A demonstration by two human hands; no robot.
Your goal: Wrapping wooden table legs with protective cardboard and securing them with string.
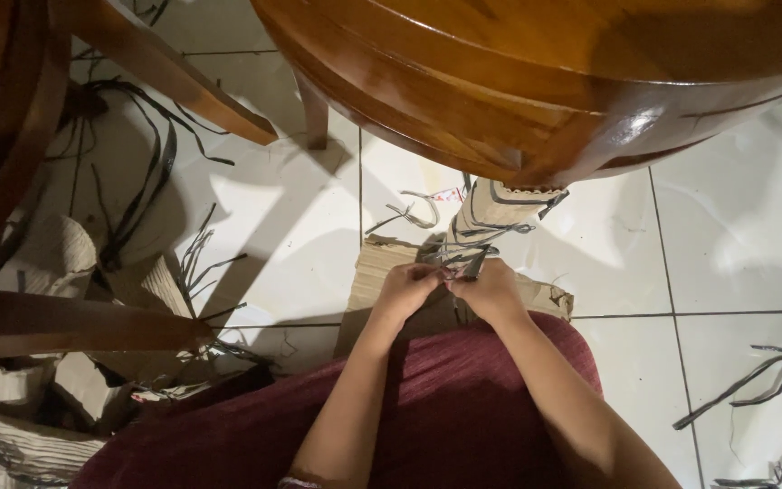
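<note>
Both forearms bare, no sleeves. Left hand [406, 288] and right hand [492, 290]: no rings or watch visible. Beaded bracelet [299, 483] well behind left hand, near elbow. Dark red ribbed garment [450, 398] below the hands.

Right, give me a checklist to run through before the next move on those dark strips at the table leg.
1. Both hands on the work: left hand and right hand meet at the dark strips. Ok.
2. Grip on the strips: fingertips pinch them, exact hold too small to see. Cannot tell.
3. Strips wound around the cardboard-wrapped leg: ok.
4. Cardboard sheet lies under the hands: ok.
5. Floor tidy: loose strips scattered. Not ok.
</note>
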